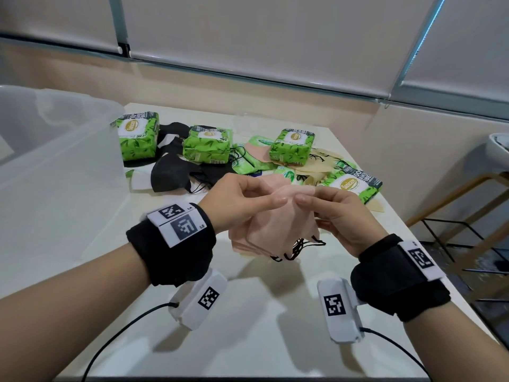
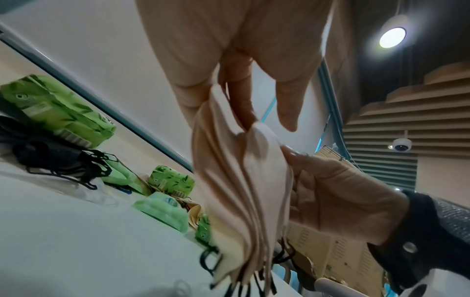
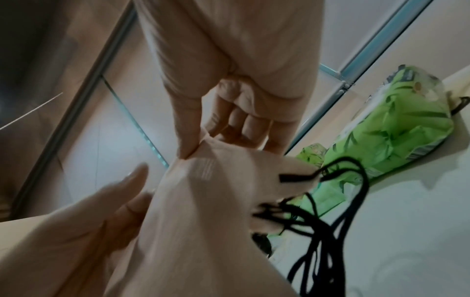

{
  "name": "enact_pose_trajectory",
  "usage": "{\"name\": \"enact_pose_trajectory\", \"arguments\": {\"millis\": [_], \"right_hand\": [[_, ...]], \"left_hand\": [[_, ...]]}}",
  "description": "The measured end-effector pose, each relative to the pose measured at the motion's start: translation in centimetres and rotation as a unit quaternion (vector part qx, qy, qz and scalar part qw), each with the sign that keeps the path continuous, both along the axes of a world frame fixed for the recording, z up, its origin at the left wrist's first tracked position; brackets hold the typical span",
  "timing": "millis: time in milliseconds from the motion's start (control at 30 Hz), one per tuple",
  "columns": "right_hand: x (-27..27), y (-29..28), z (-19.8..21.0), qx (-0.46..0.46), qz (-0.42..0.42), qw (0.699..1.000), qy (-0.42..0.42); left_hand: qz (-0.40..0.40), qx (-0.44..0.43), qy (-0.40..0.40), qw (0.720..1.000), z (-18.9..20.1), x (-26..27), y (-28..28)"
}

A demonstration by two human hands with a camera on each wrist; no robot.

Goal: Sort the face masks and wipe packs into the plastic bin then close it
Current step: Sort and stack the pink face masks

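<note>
We hold a stack of pink masks (image 1: 278,227) above the table (image 1: 248,326), our left hand (image 1: 242,199) and right hand (image 1: 338,213) each pinching its top edge. Bare tabletop lies below and near us. The bin (image 1: 55,150) stands open at the left, cut off by the frame. Wipe packs (image 1: 206,144) and black masks (image 1: 176,172) crowd the far side, some overlapping; the right edge is close.
</note>
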State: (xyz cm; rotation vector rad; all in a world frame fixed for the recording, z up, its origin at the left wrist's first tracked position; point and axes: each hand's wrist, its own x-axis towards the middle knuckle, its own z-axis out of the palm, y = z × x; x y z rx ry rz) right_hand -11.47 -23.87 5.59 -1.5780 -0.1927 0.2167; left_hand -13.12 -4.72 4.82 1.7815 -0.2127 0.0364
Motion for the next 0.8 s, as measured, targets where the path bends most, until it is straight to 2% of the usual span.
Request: {"name": "enact_pose_trajectory", "arguments": {"millis": [200,300,467,533,700,800], "right_hand": [[0.2,1.3,-0.3,-0.005,-0.045,0.999,-0.013],[0.7,1.2,-0.6,-0.054,-0.058,0.997,-0.017],[0.8,1.0,-1.3,-0.132,0.058,0.990,-0.004],[1.0,1.0,-1.5,-0.151,0.065,0.986,-0.011],[2.2,1.6,-1.1,-0.139,0.036,0.989,-0.023],[3.9,1.4,-0.8,-0.181,-0.061,0.982,-0.014]], "left_hand": [[0.046,0.027,-0.026,0.998,-0.1,0.3,-1.0],[0.070,0.019,-0.022,0.997,-0.3,0.7,-0.9],[0.085,0.003,-0.025,0.996,-0.7,1.2,-0.9],[0.089,-0.026,-0.008,0.996,-0.6,1.4,-0.9],[0.035,-0.090,0.053,0.994,-0.4,2.4,-1.1],[0.052,-0.087,0.050,0.994,-0.2,3.5,-1.0]]}}
